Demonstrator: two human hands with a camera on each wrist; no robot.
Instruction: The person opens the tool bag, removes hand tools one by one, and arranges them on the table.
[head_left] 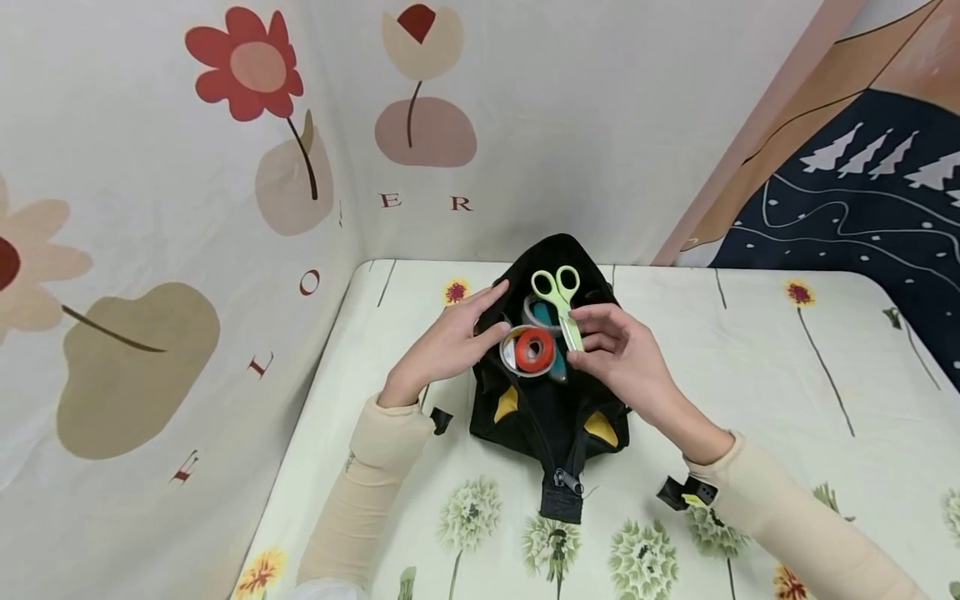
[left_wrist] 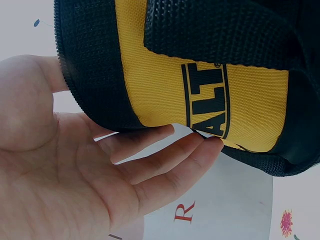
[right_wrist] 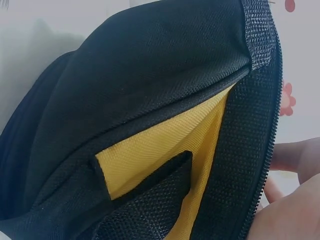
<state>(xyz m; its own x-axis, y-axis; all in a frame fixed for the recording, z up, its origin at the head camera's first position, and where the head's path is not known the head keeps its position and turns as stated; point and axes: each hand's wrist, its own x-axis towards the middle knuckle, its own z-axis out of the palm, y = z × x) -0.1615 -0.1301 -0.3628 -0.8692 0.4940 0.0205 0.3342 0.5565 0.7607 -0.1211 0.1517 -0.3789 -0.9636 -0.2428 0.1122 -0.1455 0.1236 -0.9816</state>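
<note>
While the left hand rests loose-fingered against the bag near the far edge of the desk, the right hand pinches scissors, a seeming transfer next calling for a wide opening.

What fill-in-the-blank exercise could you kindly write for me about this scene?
The green scissors are held by the person's ____ hand.
In the head view, the red tape roll lies to the ____ of the scissors.
In the left wrist view, the bag shows the black letters ____.

Missing words: right; left; ALT.
</note>
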